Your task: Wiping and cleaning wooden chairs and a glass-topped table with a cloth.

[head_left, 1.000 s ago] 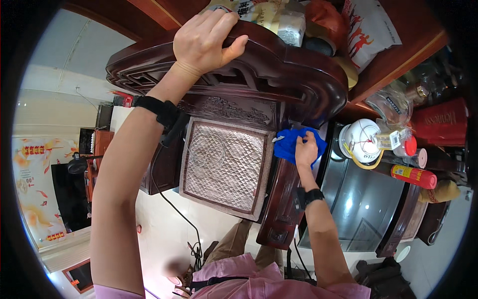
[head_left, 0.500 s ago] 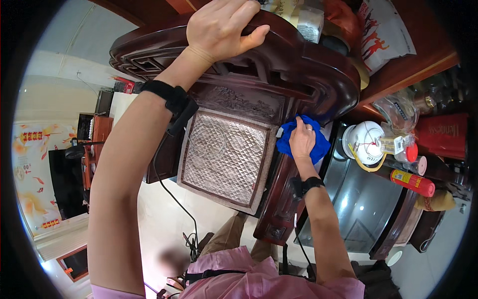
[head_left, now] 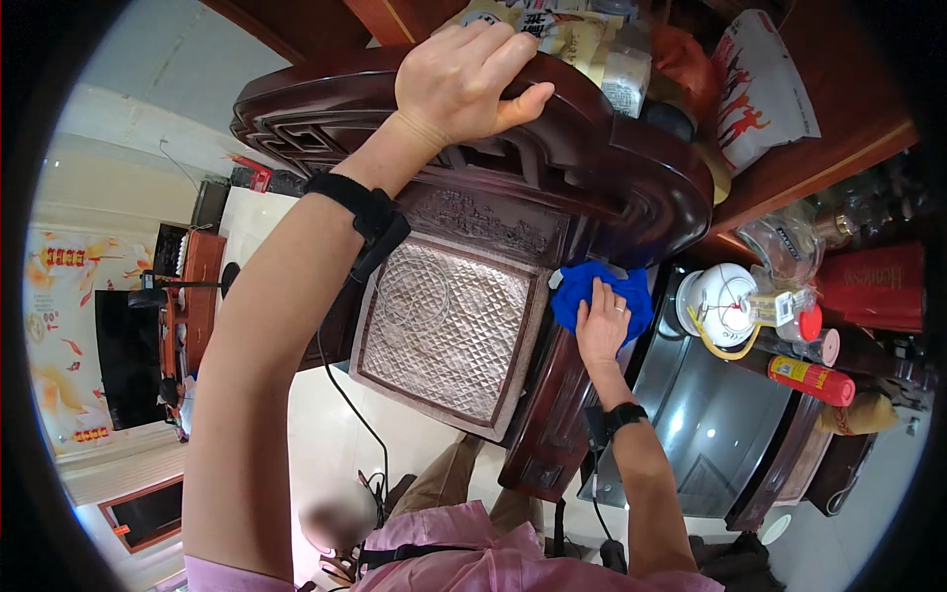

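A dark, glossy carved wooden chair has a tall curved back [head_left: 326, 99] and a quilted beige seat cushion [head_left: 449, 331]. At the top edge of that back, my left hand [head_left: 464, 84] is closed over the wood, its thumb pointing right and its fingertips partly hidden behind the rim. My right hand [head_left: 602, 331] presses a bunched blue cloth [head_left: 636, 291] onto the far end of the chair's right armrest [head_left: 557, 414]. Its fingers lie over the cloth, which covers the wood under it. Both wrists wear black straps with small devices and cables.
Right of the armrest stands a dark glass-topped table [head_left: 705, 405] with a white round pot [head_left: 720, 301] and a red bottle [head_left: 811, 381]. Shelves behind hold packets and a white bag [head_left: 760, 94]. A black cable [head_left: 345, 395] hangs from my left wrist. Another person [head_left: 335, 513] shows blurred at the lower left.
My right hand and the blue cloth have moved slightly nearer along the armrest, and the fingers lie flatter. My left hand keeps its hold on the chair back. The view has shifted a little.
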Demonstrator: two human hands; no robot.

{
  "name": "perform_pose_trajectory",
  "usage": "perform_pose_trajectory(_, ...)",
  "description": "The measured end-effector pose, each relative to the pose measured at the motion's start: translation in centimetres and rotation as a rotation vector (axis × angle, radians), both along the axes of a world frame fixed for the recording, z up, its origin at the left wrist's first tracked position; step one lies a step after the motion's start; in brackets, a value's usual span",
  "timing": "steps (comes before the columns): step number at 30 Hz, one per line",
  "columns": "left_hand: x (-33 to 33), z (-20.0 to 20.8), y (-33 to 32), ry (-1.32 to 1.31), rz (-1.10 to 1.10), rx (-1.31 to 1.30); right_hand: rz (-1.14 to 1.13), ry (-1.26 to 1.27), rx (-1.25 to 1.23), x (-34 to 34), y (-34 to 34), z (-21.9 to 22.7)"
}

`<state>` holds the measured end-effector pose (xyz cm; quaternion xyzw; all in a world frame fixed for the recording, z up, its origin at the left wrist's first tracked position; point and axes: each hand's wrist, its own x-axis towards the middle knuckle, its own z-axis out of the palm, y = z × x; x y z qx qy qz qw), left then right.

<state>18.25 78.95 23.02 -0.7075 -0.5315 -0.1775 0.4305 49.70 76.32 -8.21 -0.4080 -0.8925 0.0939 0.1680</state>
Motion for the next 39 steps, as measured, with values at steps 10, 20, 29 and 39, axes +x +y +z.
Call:
perform_pose_trajectory(10,-0.7,0.1,0.8,0.056,-0.052,0.089,0.071,-0.022,0.020,-2.2,3.1,-0.3)
perform_pose_trajectory(20,0.1,0.3,0.5,0.023,-0.026,0.024,-0.044,-0.030,-0.011,2.4,-0.8,0.4)
perform_pose_trajectory(29,0.3,0.8,0.4,0.016,-0.021,0.025,0.045,-0.002,-0.405,15.6,-16.0,1.7)
perform_pose_trajectory(39,-0.3,0.8,-0.3,0.019,-0.022,0.014,-0.549,1.072,-0.802,6.7,-7.1,7.5)
